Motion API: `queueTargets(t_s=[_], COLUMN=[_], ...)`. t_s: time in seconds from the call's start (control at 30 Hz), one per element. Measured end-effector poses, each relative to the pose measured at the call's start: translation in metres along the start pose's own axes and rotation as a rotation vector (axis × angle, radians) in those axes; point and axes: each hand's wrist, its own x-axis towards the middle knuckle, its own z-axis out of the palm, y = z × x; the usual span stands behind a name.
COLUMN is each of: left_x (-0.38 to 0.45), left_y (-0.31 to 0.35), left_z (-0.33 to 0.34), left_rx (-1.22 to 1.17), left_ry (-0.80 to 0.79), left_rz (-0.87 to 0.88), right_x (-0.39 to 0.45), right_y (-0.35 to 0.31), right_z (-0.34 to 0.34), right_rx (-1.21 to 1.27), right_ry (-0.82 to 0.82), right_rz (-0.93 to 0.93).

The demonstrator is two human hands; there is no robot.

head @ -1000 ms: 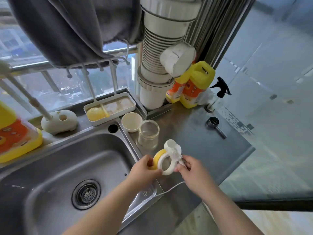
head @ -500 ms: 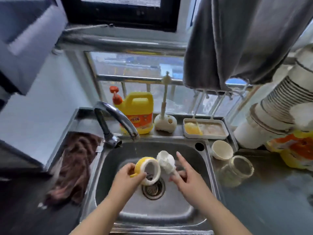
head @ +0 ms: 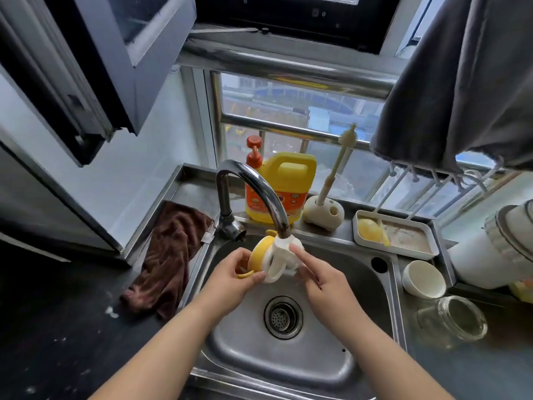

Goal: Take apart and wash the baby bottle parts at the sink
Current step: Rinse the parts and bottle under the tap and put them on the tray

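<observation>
- Holding the bottle top (head: 271, 259) (yellow collar with white handle ring, still joined as one piece) right under the faucet (head: 253, 189) spout, over the sink (head: 372, 287).
- Left hand (head: 233, 280) curled round the yellow collar side, fingers gripping its edge.
- Right hand (head: 323, 281) on the white side, index finger stretched up along it, remaining fingers tucked underneath and seemingly supporting the piece; full grasp hard to confirm.
- No visible water stream from the spout (may be hidden behind the part); washing judged barely begun, if at all.
- Already apart, by the look of it: clear glass bottle body (head: 452, 320) lying on the desk at right, with a white cap (head: 423, 279) just beside it.
- Left to do, as a judgement: splitting collar from handle ring, rinsing and scrubbing every part.
- Near at hand for that: bottle brush (head: 337, 166) standing in its holder, yellow detergent jug (head: 281, 186) behind the faucet.
</observation>
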Motion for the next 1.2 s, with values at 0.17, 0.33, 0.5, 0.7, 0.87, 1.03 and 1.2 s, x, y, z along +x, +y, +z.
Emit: queueTargets(t_s=[0.17, 0.33, 0.5, 0.7, 0.87, 1.03, 1.2], left_x=[0.01, 0.016, 0.013, 0.016, 0.017, 0.018, 0.018], left_y=[0.004, 0.008, 0.004, 0.004, 0.007, 0.005, 0.003], left_z=[0.01, 0.014, 0.012, 0.003, 0.0, -0.001, -0.003], left_rx=[0.271, 0.329, 0.338, 0.325, 0.324, 0.304, 0.304], left_ry=[0.031, 0.01, -0.006, 0.066, 0.043, 0.024, 0.009], left_rz=[0.121, 0.154, 0.179, 0.184, 0.173, 0.169, 0.169], right_x=[0.019, 0.025, 0.035, 0.022, 0.037, 0.042, 0.028], right_y=[-0.002, 0.003, 0.012, 0.004, 0.016, 0.017, 0.012], right_z=[-0.009, -0.028, -0.032, -0.016, -0.025, -0.022, -0.016], right_rx=[-0.314, -0.338, -0.386, -0.392, -0.288, -0.269, -0.273], right_ry=[-0.038, -0.113, -0.064, -0.162, -0.096, -0.093, -0.247], right_rz=[-0.056, -0.08, -0.019, -0.204, -0.121, -0.064, -0.216])
